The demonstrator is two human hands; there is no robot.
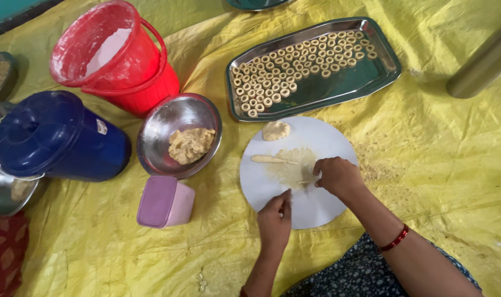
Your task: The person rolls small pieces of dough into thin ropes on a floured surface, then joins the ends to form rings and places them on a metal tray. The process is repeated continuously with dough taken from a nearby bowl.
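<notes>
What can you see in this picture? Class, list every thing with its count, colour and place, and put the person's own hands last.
Sheet: one, yellow, under everything.
Round board: one, white, centre.
Dough ball: one, beige, board's far edge.
Dough strip: one, beige, board's left.
Tray: one, steel, above board.
Dough rings: many, beige, in tray.
Bowl: one, steel, holding dough, left of board.
Bucket: one, red, upper left.
Lidded bin: one, blue, left.
Box: one, pink, beside board.
Left hand: on board's near edge.
Right hand: fingers pinching dough.

Thin pale dough strip (306, 181) flat on round white board (316, 212).
</notes>
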